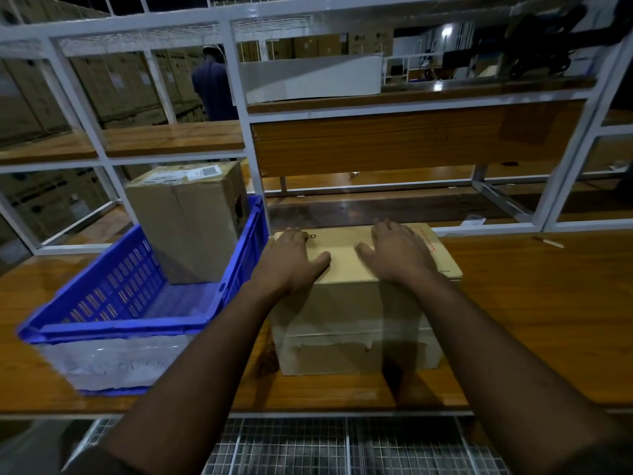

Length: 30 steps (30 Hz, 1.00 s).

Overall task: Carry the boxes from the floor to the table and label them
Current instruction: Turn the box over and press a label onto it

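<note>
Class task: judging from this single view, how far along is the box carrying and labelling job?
Done: one labelled cardboard box stands in the blue crate. In hand: left hand and right hand rest flat on a second box on the table. Left: no label shows on it.

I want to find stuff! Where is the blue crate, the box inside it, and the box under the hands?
blue crate (113,325): head view, on its near rim.
box in the crate (191,228): head view, on its front face.
box under the hands (346,323): head view, on its near side face.
</note>
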Motion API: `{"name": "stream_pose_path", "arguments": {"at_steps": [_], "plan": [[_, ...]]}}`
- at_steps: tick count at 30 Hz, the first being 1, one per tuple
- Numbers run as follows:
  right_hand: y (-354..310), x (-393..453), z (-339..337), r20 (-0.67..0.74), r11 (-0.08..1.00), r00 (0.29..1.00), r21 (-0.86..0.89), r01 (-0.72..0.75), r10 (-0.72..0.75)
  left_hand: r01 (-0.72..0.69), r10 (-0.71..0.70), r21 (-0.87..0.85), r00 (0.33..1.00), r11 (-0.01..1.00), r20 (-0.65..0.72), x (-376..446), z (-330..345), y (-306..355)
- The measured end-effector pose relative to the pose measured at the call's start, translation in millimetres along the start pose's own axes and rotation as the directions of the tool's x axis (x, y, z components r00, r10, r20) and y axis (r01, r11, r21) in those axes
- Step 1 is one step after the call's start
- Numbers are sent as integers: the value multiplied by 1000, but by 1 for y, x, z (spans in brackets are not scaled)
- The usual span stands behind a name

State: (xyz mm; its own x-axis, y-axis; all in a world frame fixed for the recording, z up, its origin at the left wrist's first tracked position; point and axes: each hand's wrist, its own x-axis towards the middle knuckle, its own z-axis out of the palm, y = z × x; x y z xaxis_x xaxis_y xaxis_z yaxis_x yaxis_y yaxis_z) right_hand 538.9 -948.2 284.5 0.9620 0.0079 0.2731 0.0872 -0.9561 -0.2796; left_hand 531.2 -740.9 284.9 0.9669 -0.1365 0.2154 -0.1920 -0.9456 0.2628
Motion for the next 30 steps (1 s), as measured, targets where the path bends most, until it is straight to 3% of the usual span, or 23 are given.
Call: {"name": "stream_pose_path", "arguments": {"at_steps": [3, 9, 15, 25, 30], "plan": [[13, -7, -3, -76, 998, 996, -33, -58, 55, 37, -41, -58, 997, 998, -70, -7, 0, -4], [19, -12, -13, -111, 998, 992, 12, -60, 61, 50, -53, -110, 998, 993, -29, -13, -5, -9], [22, -23, -9, -259, 990, 957, 90, -110, 130, 13, -66, -197, 962, 980, -265, -27, -1, -8], [32, -37, -7, -340, 988, 928, 89, -129, 151, 55, -172, -350, 934, 935, -312, -40, 2, -7], [45, -66, 12, -502, 942, 833, 330, -67, 235, 82, -233, -454, 929, 887, -288, -54, 13, -18]]}}
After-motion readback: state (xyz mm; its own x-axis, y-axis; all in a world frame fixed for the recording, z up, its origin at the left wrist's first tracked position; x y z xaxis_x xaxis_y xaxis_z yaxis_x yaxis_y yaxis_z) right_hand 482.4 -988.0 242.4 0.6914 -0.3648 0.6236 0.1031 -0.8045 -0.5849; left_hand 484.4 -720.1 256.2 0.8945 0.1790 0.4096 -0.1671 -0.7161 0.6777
